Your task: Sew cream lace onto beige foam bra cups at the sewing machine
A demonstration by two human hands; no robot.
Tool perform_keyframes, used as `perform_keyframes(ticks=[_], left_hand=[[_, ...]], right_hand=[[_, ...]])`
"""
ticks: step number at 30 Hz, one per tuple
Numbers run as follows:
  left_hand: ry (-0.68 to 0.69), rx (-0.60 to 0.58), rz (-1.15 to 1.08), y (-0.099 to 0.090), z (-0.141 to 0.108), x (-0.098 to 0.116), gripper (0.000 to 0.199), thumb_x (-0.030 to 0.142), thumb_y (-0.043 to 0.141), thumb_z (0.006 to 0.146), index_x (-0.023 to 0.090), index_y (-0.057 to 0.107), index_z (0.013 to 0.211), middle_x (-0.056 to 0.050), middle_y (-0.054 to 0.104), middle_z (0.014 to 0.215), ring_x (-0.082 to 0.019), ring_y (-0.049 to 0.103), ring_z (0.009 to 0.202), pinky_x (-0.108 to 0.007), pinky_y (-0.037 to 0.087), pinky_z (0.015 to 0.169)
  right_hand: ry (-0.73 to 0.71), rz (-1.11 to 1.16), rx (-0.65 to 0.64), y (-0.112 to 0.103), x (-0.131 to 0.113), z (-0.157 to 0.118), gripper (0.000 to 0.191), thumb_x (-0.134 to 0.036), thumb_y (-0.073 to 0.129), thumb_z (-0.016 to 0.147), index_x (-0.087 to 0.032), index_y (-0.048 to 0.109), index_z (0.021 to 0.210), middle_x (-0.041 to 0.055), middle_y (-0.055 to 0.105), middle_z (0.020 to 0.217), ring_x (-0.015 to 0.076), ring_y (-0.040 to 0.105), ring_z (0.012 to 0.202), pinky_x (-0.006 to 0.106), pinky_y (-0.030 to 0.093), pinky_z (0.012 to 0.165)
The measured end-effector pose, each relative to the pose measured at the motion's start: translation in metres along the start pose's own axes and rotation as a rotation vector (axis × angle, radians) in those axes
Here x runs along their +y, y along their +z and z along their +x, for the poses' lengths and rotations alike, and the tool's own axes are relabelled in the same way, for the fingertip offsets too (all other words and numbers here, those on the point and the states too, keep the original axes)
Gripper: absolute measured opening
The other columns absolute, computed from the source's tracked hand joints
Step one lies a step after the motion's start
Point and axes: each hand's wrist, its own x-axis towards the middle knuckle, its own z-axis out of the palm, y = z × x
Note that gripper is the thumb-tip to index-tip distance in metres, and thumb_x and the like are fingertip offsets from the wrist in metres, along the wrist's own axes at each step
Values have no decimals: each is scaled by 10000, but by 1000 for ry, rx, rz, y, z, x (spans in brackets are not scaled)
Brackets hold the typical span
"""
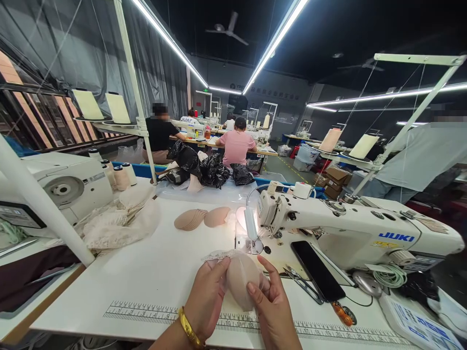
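Between my two hands is a beige bra cup (pixel 242 279) with white lace along its upper left edge. My left hand (pixel 209 291), with a gold bracelet at the wrist, pinches the lace side between thumb and fingers. On the right edge, my right hand (pixel 270 296) grips the cup with its thumb on the front and its index finger raised. The cup is held over the table in front of the sewing machine (pixel 328 228), whose lamp lights the needle area. Behind it lie a stack of beige cups (pixel 189 220) and another cup pile (pixel 217 217).
A black phone (pixel 317 272) and thread snips (pixel 302 283) lie right of my hands. A printed ruler (pixel 146 311) runs along the table's front. White lace fabric (pixel 116 223) is heaped at left, near thread cones (pixel 122 176). Several people sit at machines ahead.
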Motion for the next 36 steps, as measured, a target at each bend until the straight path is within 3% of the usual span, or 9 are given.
perform_keyframes(ticks=[4, 8, 12, 17, 20, 24, 27, 30, 36], left_hand=[[4, 6, -23, 0, 0, -1, 397, 433, 931, 684, 113, 811, 886, -122, 796, 956, -323, 708, 1041, -358, 560, 893], [-21, -115, 30, 3, -1, -1, 408, 468, 863, 801, 134, 812, 1030, -118, 790, 1014, -301, 705, 1038, -346, 551, 875], [-84, -153, 76, 7, 3, -2, 403, 431, 879, 779, 128, 801, 1033, -123, 788, 929, -313, 719, 975, -356, 546, 815], [-130, -206, 36, 4, 10, 12, 362, 430, 856, 796, 147, 794, 1013, -131, 782, 1027, -323, 706, 1030, -407, 532, 935], [-106, -473, 356, -2, 13, 28, 394, 454, 812, 827, 171, 797, 1102, -120, 774, 1061, -341, 682, 1080, -446, 500, 990], [134, -918, 986, -8, 30, 37, 93, 303, 773, 793, 279, 814, 874, -40, 770, 908, -327, 673, 974, -476, 416, 1029], [323, -1053, 1243, -7, 57, 33, 123, 137, 718, 692, 238, 703, 623, -45, 777, 958, -308, 668, 978, -479, 314, 1072], [489, -1162, 1539, -3, 81, 33, 130, 107, 654, 695, 215, 690, 631, -60, 771, 1081, -279, 671, 1004, -439, 336, 1023], [475, -1158, 1662, -1, 94, 37, 210, 112, 638, 716, 243, 787, 786, -70, 756, 1091, -278, 685, 993, -429, 372, 952]], right_hand=[[-19, -45, -9, -3, -1, 1, 920, -522, 948, 700, -263, 525, 1474, 90, 776, 1101, 304, 721, 1031, 442, 580, 902], [-9, -31, 1, -2, -5, 0, 948, -499, 950, 705, -267, 473, 1492, 83, 774, 1115, 296, 723, 1022, 440, 568, 930], [-5, -32, -15, 0, -6, -2, 976, -485, 931, 733, -262, 396, 1519, 93, 769, 1156, 299, 716, 1069, 451, 543, 975], [-33, -146, -157, -16, -9, 0, 1127, -482, 918, 730, -286, 254, 1620, 110, 733, 1265, 311, 685, 1172, 497, 472, 1076], [-161, -494, -261, -35, -29, 14, 917, -329, 819, 830, -306, 327, 1603, 101, 708, 1289, 281, 675, 1137, 462, 487, 1027], [-788, -1261, -562, -48, -61, 57, 231, -103, 607, 937, -250, 706, 1085, 56, 738, 954, 229, 623, 867, 376, 472, 807], [-1107, -1598, -753, -47, -69, 92, 262, -39, 529, 989, -233, 681, 902, 38, 744, 891, 221, 605, 878, 356, 447, 790], [-1096, -1667, -713, -47, -65, 110, 268, 24, 562, 928, -216, 679, 912, 35, 757, 917, 216, 620, 941, 302, 424, 698], [-877, -1503, -709, -56, -66, 102, 412, 44, 464, 899, -255, 716, 1031, 9, 781, 1051, 194, 652, 965, 299, 446, 747]])
